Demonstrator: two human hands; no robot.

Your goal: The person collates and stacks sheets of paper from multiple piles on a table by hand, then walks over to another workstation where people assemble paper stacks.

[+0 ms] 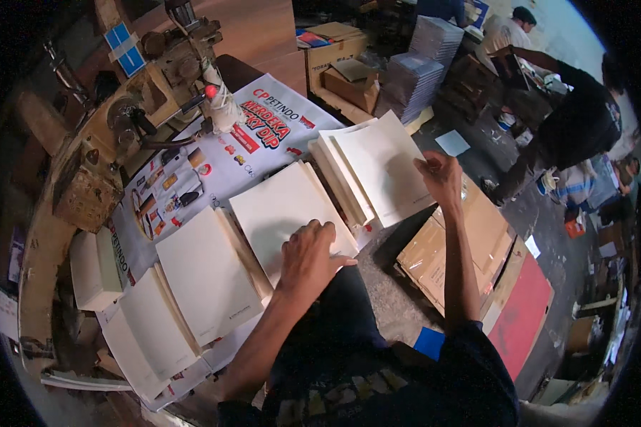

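Both hands show clearly from where I watch: the left hand [310, 256] sits over the middle stack [267, 210] of cream paper, and the right hand [441, 174] is at the outer edge of the right stack [345, 178]. I see the left fingers loosely bent, thumb spread out past the stack's near right corner, with nothing grasped; whether the palm presses down I can't tell. On the right, bent fingers meet the side of the top block [384, 167], but my view hides the thumb's underside, so I can't say whether it is pinched or only touched.

For me, the relation that counts is how that top block lies. Its long axis slants from the far left toward the near right, and it sits askew, overhanging the layers beneath on the right-hand side. The right hand is the nearer one, touching the long right edge; from the left hand, the block lies up and to the right, apart from it.

Leftward along the printed banner [182, 178] I have the next stack [207, 274] and the end stack [146, 338], with a thick bundle [89, 270] beyond. A carton [463, 249] lies below my right forearm.
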